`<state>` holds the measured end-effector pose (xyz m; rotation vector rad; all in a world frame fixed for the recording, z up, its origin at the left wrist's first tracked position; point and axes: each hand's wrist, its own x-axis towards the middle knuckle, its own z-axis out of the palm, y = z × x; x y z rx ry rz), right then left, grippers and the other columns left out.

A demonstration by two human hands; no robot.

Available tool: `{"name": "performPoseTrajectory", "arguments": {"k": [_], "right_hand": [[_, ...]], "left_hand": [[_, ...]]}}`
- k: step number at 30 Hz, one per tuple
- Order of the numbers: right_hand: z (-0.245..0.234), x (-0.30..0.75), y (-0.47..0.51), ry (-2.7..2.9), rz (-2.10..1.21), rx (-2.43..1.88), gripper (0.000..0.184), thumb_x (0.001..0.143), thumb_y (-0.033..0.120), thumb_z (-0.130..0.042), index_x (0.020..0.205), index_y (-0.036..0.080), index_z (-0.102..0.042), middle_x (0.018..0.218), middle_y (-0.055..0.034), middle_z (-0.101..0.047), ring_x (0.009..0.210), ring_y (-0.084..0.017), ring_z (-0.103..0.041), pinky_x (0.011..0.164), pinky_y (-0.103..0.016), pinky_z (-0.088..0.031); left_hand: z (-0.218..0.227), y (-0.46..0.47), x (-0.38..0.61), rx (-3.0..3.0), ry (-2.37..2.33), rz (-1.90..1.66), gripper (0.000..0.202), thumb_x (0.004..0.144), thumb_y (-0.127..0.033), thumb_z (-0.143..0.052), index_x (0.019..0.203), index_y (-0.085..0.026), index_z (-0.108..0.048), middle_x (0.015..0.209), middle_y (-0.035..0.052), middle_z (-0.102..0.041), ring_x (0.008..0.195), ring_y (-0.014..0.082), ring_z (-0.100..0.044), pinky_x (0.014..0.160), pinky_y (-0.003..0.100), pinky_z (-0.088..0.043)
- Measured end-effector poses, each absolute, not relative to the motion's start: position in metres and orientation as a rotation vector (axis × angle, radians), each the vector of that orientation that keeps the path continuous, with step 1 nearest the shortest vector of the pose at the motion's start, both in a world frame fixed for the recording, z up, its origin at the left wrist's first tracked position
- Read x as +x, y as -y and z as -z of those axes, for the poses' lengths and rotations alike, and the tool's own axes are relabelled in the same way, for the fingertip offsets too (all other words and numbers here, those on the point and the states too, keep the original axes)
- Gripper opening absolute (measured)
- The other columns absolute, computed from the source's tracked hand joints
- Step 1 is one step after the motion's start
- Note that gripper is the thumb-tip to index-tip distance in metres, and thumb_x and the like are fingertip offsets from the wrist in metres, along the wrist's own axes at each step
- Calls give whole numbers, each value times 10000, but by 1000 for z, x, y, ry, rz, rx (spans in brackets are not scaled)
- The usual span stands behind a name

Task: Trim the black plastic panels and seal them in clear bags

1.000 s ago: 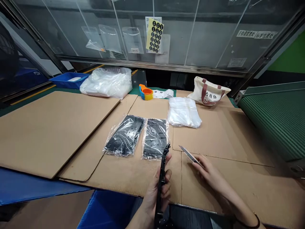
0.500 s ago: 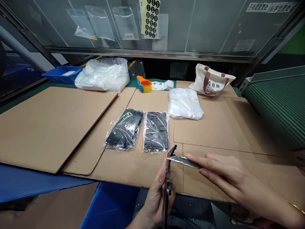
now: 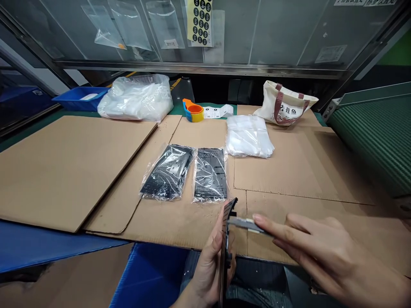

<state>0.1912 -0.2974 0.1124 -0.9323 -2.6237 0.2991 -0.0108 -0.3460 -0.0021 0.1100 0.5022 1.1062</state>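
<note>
My left hand grips a thin black plastic panel on edge, upright, at the table's front edge. Small tabs stick out from the panel's right side. In my right hand is a utility knife, index finger along its top, its blade end at the panel's upper right edge. The knife's handle is mostly hidden in the fingers. Beyond the hands lie two black plastic parts in clear bags, a left bagged part and a right bagged part.
Flat cardboard covers the table, with a thicker sheet at left. Behind are a stack of clear bags, a tape dispenser, a cloth bag, a large plastic bag and a blue tray. A green conveyor stands right.
The knife has moved slightly down along the panel's edge, and my right hand has shifted a little right and down. My left hand keeps its hold. The view has tilted slightly.
</note>
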Motion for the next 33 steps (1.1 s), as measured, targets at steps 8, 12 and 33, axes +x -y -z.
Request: {"name": "performPoseTrajectory", "arguments": {"k": [8,12,33], "right_hand": [[-114,190,298,2578,-281,-954,428,1020,249,-320,1432,287,-428,609,36,-540,447,-84,-499,425,-195,-350],[-120,187,292,2560,-251,-964,413,1028,268,-296,1406,278,-461,616,37,-543,439,-74,-508,426,-185,-371],[-110,194,298,2613,-170,-934,459,999,200,-331,1449,258,-406,619,33,-495,423,-91,-418,419,-230,-283]], "left_hand": [[2,344,-10,22,-492,-1160,722,799,-372,-735,1433,-353,-391,569,-100,-448,316,8,-343,323,92,-317],[1,344,-11,2,-460,-1137,728,782,-341,-758,1417,-365,-404,533,-122,-372,290,-2,-274,295,86,-263],[3,346,-12,75,-485,-1129,762,767,-380,-764,1431,-382,-389,558,-102,-421,302,10,-311,296,108,-295]]}}
